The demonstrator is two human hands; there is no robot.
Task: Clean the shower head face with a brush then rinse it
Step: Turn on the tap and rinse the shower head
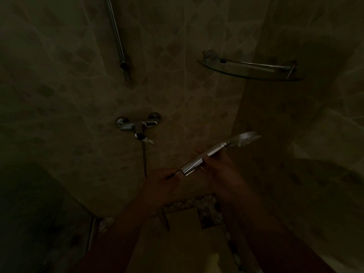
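Both bare forearms reach up from the bottom edge into a very dim shower corner. Right hand [220, 168] has its grip wrapped around the chrome handle of the shower head [222, 149], fingers closed over the middle of the handle. From that grip the handle runs up and to the right, ending in the round face [248, 139], which is tilted and points roughly rightward. Left hand [163, 180] sits just beside the handle's lower end, its grip pinched together on a thin dark object [171, 175]; the gloom hides what it is.

Beyond the hands, a hose [145, 160] hangs down from the wall mixer tap [137, 126] on the patterned tile wall [69, 85]. Higher up, a slide rail [118, 38] runs down the wall, and a glass corner shelf [250, 69] with a metal guard is mounted to the right. A pebble-pattern border [189, 202] shows below the wrists.
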